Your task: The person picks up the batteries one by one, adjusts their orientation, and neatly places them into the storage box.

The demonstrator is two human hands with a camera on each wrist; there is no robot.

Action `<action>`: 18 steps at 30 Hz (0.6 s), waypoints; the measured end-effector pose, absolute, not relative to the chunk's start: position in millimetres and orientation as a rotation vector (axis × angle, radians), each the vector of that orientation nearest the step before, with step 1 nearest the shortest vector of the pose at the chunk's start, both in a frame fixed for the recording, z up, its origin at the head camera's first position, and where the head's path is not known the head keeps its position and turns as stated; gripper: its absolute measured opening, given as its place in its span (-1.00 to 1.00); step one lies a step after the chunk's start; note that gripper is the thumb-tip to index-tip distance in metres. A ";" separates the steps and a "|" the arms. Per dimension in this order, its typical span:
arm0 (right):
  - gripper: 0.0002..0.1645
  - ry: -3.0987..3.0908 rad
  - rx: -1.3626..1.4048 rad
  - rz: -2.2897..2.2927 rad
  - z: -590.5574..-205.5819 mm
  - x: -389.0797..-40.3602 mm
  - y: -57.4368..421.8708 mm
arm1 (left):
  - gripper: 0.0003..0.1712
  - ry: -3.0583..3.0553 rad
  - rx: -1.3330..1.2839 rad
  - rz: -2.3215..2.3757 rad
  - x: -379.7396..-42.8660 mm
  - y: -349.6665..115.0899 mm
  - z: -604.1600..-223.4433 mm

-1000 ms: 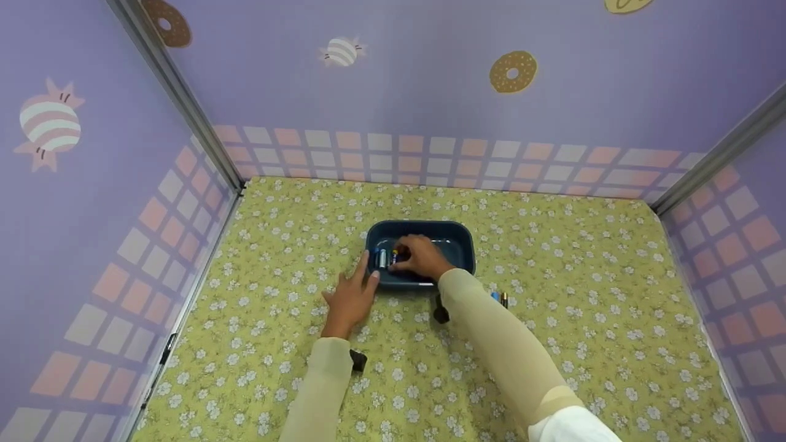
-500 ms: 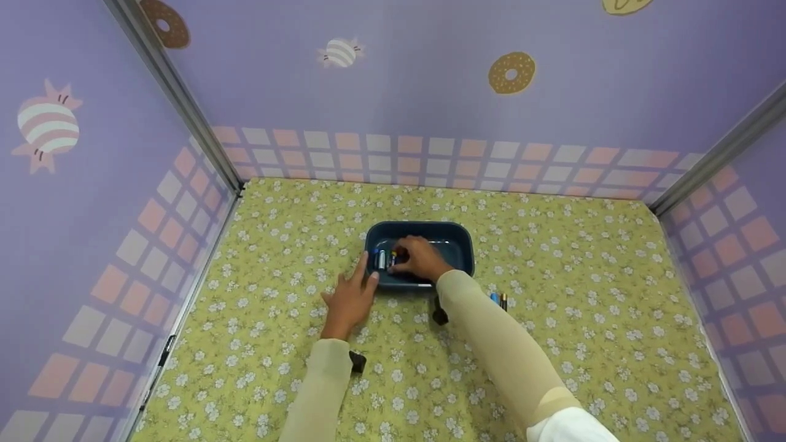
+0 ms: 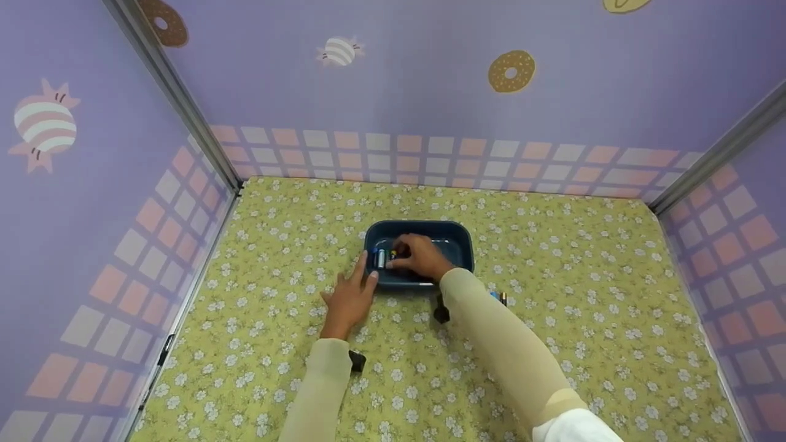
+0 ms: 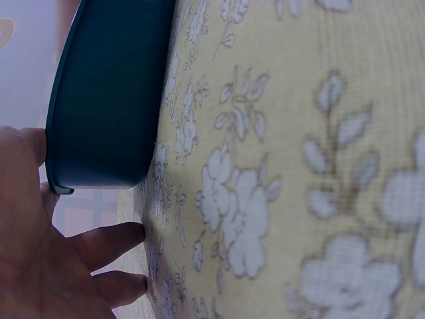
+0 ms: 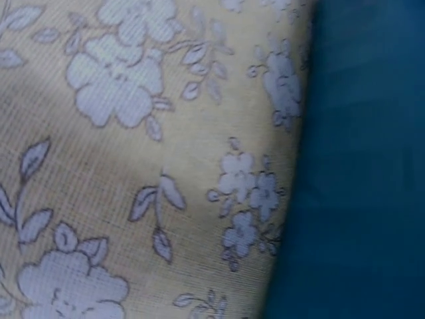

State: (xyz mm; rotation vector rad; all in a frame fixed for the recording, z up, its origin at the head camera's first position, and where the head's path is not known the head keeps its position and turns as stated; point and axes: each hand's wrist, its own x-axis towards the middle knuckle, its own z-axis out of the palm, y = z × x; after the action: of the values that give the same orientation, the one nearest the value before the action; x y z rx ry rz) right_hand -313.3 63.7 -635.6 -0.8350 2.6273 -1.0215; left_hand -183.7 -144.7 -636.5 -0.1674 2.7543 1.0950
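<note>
A dark blue-green basin (image 3: pixel 430 286) stands on the floral cloth. Inside, at its left end, small batteries lie side by side, among them a silver one (image 3: pixel 381 258). My right hand (image 3: pixel 422 255) reaches into the basin, thumb and fingers curled round a small battery with a yellow end (image 3: pixel 393 253); most of it is hidden by the fingers. The left hand (image 3: pixel 351 299) rests at the basin's near left corner with its fingers spread. In the left wrist view, fingertips touch the rim and others reach the cloth. Only the basin's wall (image 5: pixel 358 166) and cloth show in the right wrist view.
Right of the basin, a blue battery (image 3: pixel 494 295) and a black-and-gold battery (image 3: pixel 504 299) lie on the cloth (image 3: pixel 614 294), partly covered by the right sleeve (image 3: pixel 503 344). Purple patterned walls (image 3: pixel 417 92) enclose the table at the back and both sides.
The right hand's fingers have shifted slightly around the yellow-ended battery, which shows less of its side now. The left hand and the basin stay in place.
</note>
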 end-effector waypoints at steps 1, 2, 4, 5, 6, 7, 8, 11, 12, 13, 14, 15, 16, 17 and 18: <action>-0.39 2.625 -0.837 -1.041 -634.1 -313.1 64.2 | -0.26 2.754 -0.166 1.092 -183.6 -144.9 -636.2; -0.39 2.627 -0.842 -1.054 -632.2 -312.9 64.8 | -0.26 2.754 -0.163 1.093 -183.5 -145.1 -635.8; -0.40 2.639 -0.848 -1.081 -627.1 -312.2 66.9 | -0.26 2.752 -0.161 1.089 -183.9 -145.5 -635.6; -0.40 2.648 -0.850 -1.092 -624.1 -311.9 68.3 | -0.26 2.754 -0.162 1.084 -184.1 -145.6 -635.2; -0.39 2.656 -0.851 -1.100 -620.3 -311.3 70.1 | -0.26 2.755 -0.167 1.081 -184.2 -145.5 -634.7; -0.38 2.666 -0.853 -1.109 -616.5 -310.7 72.3 | -0.26 2.758 -0.174 1.078 -184.3 -145.4 -634.3; -0.36 2.672 -0.853 -1.117 -612.8 -310.2 74.9 | -0.26 2.760 -0.182 1.076 -184.4 -145.2 -634.1; -0.29 2.685 -0.850 -1.154 -601.1 -307.4 86.2 | -0.26 2.764 -0.204 1.059 -184.9 -144.0 -634.4; -0.27 2.685 -0.850 -1.171 -597.2 -306.0 91.3 | -0.26 2.763 -0.208 1.058 -185.1 -143.6 -635.0; -0.26 2.687 -0.857 -1.190 -594.1 -304.3 97.0 | -0.26 2.764 -0.210 1.053 -185.2 -143.3 -635.4; -0.26 2.690 -0.865 -1.205 -590.9 -302.2 103.3 | -0.25 2.764 -0.210 1.051 -185.1 -143.0 -635.7; -0.28 2.689 -0.869 -1.223 -587.5 -299.6 110.0 | -0.25 2.764 -0.208 1.048 -185.1 -142.9 -635.7; -0.31 2.690 -0.871 -1.241 -584.6 -296.8 117.0 | -0.25 2.765 -0.206 1.046 -184.9 -142.9 -635.8; -0.33 2.693 -0.878 -1.247 -581.3 -293.9 124.1 | -0.25 2.764 -0.204 1.047 -184.6 -143.1 -635.5; -0.35 2.701 -0.886 -1.255 -578.5 -291.1 131.3 | -0.25 2.765 -0.202 1.050 -184.5 -143.4 -635.0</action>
State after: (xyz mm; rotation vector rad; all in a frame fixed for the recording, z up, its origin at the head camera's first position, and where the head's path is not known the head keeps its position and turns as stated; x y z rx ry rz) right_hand -291.1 131.3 -578.5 -0.8864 2.7006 -1.2554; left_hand -184.5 -143.4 -635.0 -0.2021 2.7648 1.0500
